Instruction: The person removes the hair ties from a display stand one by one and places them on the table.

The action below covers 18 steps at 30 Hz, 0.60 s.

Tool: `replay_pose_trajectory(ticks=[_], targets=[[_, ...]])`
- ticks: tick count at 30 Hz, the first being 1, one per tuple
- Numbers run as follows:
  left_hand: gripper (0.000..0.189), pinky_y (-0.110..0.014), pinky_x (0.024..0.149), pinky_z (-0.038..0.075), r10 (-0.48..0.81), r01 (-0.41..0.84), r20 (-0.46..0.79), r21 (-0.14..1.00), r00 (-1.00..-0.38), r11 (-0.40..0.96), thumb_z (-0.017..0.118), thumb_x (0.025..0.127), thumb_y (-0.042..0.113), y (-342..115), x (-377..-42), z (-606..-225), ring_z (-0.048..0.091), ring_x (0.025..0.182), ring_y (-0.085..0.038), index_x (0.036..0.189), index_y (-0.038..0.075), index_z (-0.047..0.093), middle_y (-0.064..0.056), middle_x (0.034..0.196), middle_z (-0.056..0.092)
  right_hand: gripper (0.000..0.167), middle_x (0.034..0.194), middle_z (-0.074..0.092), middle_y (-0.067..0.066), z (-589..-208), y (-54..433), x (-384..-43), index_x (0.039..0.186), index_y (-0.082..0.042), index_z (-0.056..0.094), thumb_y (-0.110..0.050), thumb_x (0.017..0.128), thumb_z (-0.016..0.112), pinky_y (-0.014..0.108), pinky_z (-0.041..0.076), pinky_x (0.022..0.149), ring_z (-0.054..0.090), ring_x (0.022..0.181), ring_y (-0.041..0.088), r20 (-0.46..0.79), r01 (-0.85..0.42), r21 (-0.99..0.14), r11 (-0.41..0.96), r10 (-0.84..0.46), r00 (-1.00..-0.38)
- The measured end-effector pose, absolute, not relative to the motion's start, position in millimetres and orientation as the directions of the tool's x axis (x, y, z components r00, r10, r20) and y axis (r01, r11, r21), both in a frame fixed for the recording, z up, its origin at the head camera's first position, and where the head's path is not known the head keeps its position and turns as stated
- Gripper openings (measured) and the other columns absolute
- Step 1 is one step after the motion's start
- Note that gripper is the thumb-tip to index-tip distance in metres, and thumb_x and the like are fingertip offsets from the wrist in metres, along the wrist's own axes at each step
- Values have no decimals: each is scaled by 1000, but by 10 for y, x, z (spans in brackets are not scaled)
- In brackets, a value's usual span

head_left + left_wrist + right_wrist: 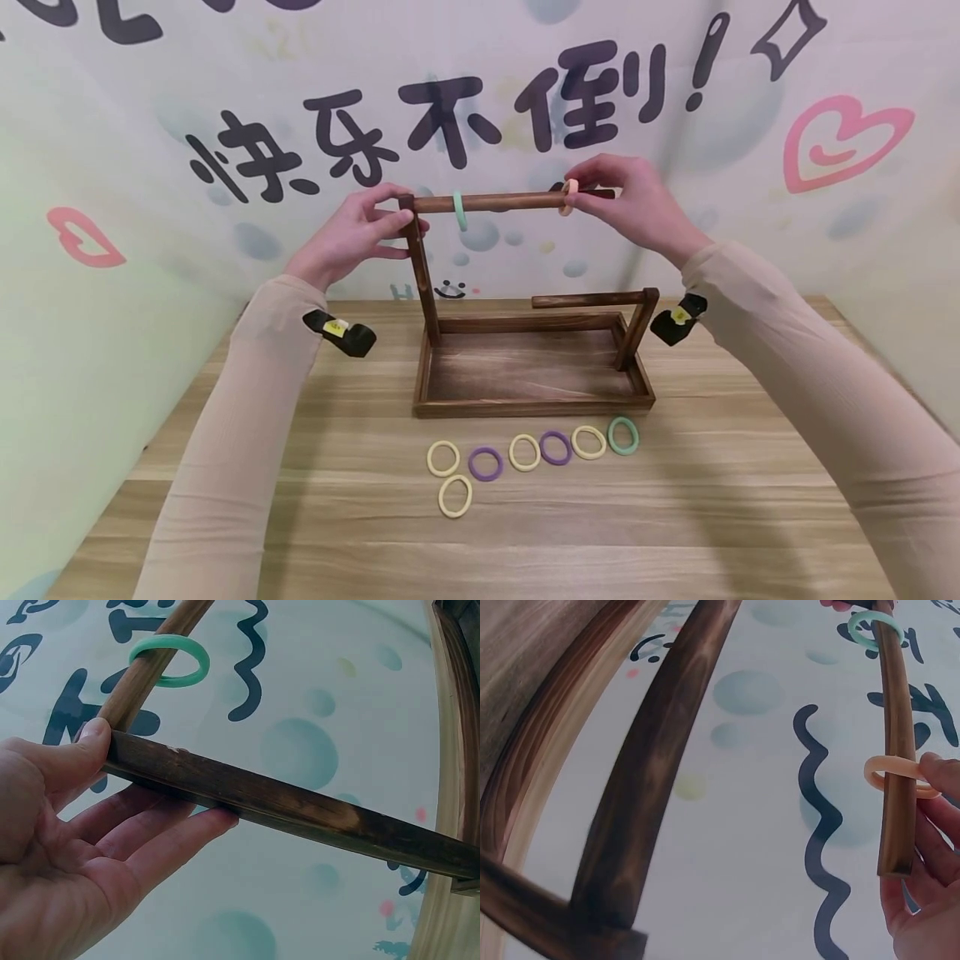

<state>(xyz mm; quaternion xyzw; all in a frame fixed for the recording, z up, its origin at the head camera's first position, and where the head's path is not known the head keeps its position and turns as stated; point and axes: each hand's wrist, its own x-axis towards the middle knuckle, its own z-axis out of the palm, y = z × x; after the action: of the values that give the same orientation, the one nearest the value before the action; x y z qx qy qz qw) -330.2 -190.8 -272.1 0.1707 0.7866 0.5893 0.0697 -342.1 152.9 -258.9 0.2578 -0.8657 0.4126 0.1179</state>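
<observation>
A dark wooden stand (532, 408) has a tall post with a long upper bar (510, 202) and a short post with a lower bar (585, 300). My left hand (360, 229) grips the top of the tall post, thumb on the near face and fingers behind, as the left wrist view shows. Near that post a mint green ring (460, 211) hangs on the upper bar. My right hand (637, 200) pinches an orange ring (889, 766), which encircles the bar a short way in from its free end.
On the wooden table (525, 542), in front of the stand, lie several yellow rings (454, 516), two purple rings (486, 478) and a green ring (623, 452). A printed cloth (480, 125) with dark characters hangs behind the stand.
</observation>
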Motion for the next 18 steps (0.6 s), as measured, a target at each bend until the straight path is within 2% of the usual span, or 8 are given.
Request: replay_pose_trajectory(ticks=[5, 12, 14, 18], targets=[[18, -49, 90, 50, 353, 181, 91, 956, -931, 231, 50, 101, 9, -1910, -3302, -2728, 61, 109, -26, 119, 9, 52, -11, 105, 68, 26, 101, 69, 5, -2611, 1599, -3421, 112, -4, 68, -22, 93, 66, 28, 43, 84, 61, 98, 17, 415, -526, -639, 561, -325, -850], [21, -49, 90, 50, 357, 185, 94, 955, -930, 231, 50, 101, 9, -1897, -3303, -2716, 61, 107, -26, 122, 7, 51, -10, 103, 68, 28, 107, 68, 6, -2652, 1732, -3437, 113, -3, 68, -22, 92, 68, 35, 46, 93, 62, 106, 22, 436, -511, -633, 581, -278, -856], [21, -49, 89, 50, 357, 187, 95, 955, -929, 232, 50, 101, 9, -1899, -3306, -2716, 61, 107, -26, 122, 7, 51, -9, 103, 68, 29, 108, 68, 5, -2661, 1770, -3432, 114, -3, 68, -22, 92, 68, 37, 46, 94, 62, 106, 21, 434, -505, -641, 578, -271, -859], [19, -49, 88, 51, 358, 194, 105, 955, -928, 223, 51, 101, 8, -1906, -3313, -2717, 63, 104, -25, 120, 8, 52, -9, 101, 68, 32, 108, 69, 0, -2677, 1840, -3423, 117, -5, 67, -22, 91, 70, 33, 45, 94, 61, 106, 17, 430, -492, -676, 549, -249, -868]])
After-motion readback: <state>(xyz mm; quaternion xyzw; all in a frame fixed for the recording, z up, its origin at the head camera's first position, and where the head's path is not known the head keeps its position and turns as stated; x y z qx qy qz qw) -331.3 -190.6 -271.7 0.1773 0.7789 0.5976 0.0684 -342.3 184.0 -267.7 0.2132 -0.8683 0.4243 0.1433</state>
